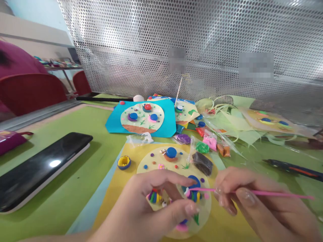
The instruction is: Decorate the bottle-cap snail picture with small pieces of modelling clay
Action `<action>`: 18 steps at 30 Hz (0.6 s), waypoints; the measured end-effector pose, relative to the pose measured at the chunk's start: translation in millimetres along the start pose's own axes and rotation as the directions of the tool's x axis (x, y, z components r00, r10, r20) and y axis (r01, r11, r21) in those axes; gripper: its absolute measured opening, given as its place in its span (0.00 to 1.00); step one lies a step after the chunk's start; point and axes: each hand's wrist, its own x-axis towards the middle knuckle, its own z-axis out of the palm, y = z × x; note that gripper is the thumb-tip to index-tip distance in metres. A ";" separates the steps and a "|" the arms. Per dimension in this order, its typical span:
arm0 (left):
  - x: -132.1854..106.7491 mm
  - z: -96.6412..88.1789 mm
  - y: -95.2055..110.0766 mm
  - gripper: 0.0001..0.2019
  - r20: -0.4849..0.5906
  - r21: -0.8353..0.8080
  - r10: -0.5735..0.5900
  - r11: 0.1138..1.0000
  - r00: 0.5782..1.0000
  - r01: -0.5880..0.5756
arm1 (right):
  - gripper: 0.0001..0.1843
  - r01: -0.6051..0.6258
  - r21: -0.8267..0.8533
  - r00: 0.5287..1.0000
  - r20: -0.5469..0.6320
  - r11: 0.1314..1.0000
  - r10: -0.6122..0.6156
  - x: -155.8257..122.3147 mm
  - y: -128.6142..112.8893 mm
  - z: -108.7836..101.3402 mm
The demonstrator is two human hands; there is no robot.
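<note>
My right hand (pixel 252 201) pinches a thin pink stick (pixel 205 190). Its tip touches or lies just over a small clay figure (pixel 193 195) with coloured stripes and a blue cap-like disc behind it. My left hand (pixel 148 201) curves over the same spot, thumb and forefinger spread on either side of the figure. Under both hands is a cream paper circle (pixel 207 213) on a yellow sheet (pixel 113 201). Another striped clay figure (pixel 154 196) shows partly between my left fingers. Farther up the circle sits a clay snail with a blue cap (pixel 171 152).
A black phone (pixel 42 168) lies at left, and a blue-and-yellow cap (pixel 124 162) beside the circle. Bagged clay (pixel 202 163) rests on its upper edge. Behind stand a finished-looking blue card (pixel 111 124), more clay bags (pixel 210 142) and paper strips. A dark pen-like tool (pixel 295 168) lies right.
</note>
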 end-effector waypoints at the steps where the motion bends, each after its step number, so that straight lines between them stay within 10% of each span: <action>1: 0.3 0.3 1.9 0.08 0.007 0.001 -0.015 1.000 1.000 0.015 | 0.10 0.009 -0.011 1.000 0.010 1.000 -0.009 0.7 -0.4 -0.2; 18: -22.0 -23.8 18.5 0.06 -0.167 0.395 0.196 0.911 0.966 -0.116 | 0.11 -0.153 0.216 0.972 -0.145 0.964 0.187 0.6 -7.4 12.0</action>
